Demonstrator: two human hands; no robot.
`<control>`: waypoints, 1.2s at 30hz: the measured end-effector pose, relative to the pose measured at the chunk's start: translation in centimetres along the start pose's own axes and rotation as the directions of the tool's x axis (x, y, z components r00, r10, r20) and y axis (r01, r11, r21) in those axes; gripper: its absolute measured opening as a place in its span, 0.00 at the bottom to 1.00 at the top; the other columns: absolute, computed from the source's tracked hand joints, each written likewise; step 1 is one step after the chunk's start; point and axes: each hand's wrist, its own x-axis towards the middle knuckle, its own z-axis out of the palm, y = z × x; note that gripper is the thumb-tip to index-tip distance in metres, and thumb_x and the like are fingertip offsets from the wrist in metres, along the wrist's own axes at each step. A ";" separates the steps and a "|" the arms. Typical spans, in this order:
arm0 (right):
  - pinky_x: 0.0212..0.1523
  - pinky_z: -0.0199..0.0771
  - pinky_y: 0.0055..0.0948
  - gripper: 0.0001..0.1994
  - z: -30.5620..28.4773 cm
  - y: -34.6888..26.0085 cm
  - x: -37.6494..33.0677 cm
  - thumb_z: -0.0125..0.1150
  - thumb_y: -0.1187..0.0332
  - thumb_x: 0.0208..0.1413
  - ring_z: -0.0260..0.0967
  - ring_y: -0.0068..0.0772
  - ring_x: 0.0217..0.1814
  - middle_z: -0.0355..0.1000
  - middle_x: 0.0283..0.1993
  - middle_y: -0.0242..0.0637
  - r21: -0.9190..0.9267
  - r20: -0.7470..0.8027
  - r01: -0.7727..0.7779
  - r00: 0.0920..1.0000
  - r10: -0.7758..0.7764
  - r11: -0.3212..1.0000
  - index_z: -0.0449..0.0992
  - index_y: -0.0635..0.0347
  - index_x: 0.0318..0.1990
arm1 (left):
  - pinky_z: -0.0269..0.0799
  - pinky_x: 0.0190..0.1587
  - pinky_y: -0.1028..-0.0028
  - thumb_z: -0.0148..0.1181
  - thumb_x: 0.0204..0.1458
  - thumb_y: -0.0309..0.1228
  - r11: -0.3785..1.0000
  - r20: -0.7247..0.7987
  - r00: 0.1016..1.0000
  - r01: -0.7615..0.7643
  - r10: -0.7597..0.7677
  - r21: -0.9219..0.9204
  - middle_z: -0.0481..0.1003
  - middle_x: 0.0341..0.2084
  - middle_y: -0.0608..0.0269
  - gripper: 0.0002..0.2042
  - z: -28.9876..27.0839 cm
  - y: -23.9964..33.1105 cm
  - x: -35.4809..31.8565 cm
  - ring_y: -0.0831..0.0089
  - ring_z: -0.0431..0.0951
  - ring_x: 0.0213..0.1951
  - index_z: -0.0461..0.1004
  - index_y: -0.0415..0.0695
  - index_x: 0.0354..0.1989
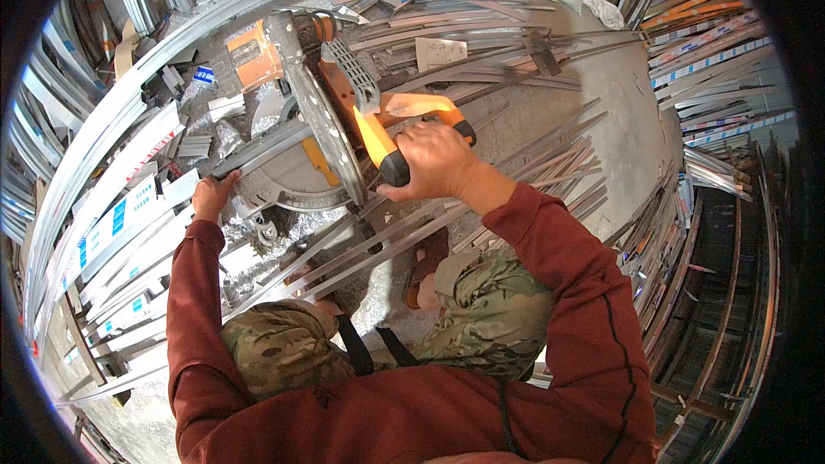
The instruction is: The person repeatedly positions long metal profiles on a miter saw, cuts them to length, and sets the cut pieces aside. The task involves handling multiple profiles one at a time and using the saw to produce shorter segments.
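In front of me on the floor stands a miter saw (320, 120) with a round blade guard and an orange motor housing. My right hand (434, 159) is closed round its orange and black D-shaped handle (374, 139). To the left, my left hand (212, 196) grips a grey metal profile (273, 149), thumb on top. That profile lies across the saw base and runs up to the blade guard. A curved grey saw table (302, 198) with a yellow insert (320, 161) shows beside the blade.
Long metal profiles (120, 198) lie in bundles along the left. More strips (481, 0) spread across the floor beyond the saw. Short offcuts (196, 146) gather behind the saw base. Racks of profiles (713, 60) stand at the right, and strips pass close to my feet.
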 end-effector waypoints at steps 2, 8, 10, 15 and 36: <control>0.45 0.75 0.37 0.30 0.2 0.0 -0.1 0.70 0.40 0.36 0.75 0.44 0.35 0.74 0.28 0.43 0.008 -0.034 0.016 0.999 -0.016 1.000 0.75 0.64 0.27 | 0.73 0.46 0.57 0.55 0.43 0.72 1.000 -0.002 1.000 0.004 -0.004 -0.005 0.79 0.35 0.36 0.45 -0.1 0.1 -0.1 0.46 0.81 0.43 0.80 0.30 0.37; 0.43 0.77 0.38 0.30 0.8 0.0 -0.3 0.72 0.41 0.34 0.75 0.45 0.31 0.74 0.26 0.44 0.007 -0.077 0.021 0.997 -0.021 1.000 0.74 0.63 0.25 | 0.74 0.46 0.56 0.54 0.43 0.72 1.000 -0.004 1.000 -0.007 0.007 -0.013 0.79 0.35 0.36 0.45 0.2 -0.4 0.1 0.46 0.81 0.43 0.80 0.30 0.36; 0.43 0.77 0.38 0.30 0.8 -0.2 -0.4 0.72 0.40 0.34 0.76 0.45 0.31 0.74 0.26 0.44 -0.007 -0.076 0.012 0.997 -0.013 1.000 0.74 0.64 0.26 | 0.74 0.45 0.56 0.54 0.43 0.72 1.000 0.000 1.000 -0.022 0.022 -0.020 0.79 0.34 0.36 0.45 0.5 -0.8 0.3 0.45 0.81 0.42 0.80 0.30 0.36; 0.41 0.76 0.37 0.31 1.3 0.0 -0.7 0.71 0.39 0.35 0.74 0.45 0.30 0.73 0.25 0.43 -0.024 -0.091 0.021 0.996 -0.023 0.999 0.74 0.64 0.25 | 0.74 0.45 0.55 0.53 0.43 0.73 1.000 0.005 1.000 -0.020 0.020 -0.014 0.79 0.34 0.35 0.45 0.9 -1.0 0.6 0.45 0.80 0.42 0.80 0.30 0.37; 0.58 0.67 0.42 0.19 -2.8 11.8 4.8 0.50 0.62 0.63 0.69 0.53 0.58 0.72 0.55 0.51 0.157 -0.715 0.022 0.692 0.098 0.987 0.72 0.65 0.56 | 0.73 0.46 0.55 0.54 0.48 0.68 0.997 0.008 0.998 -0.070 0.070 0.019 0.79 0.36 0.38 0.39 -0.7 -0.9 -1.1 0.47 0.80 0.43 0.79 0.35 0.38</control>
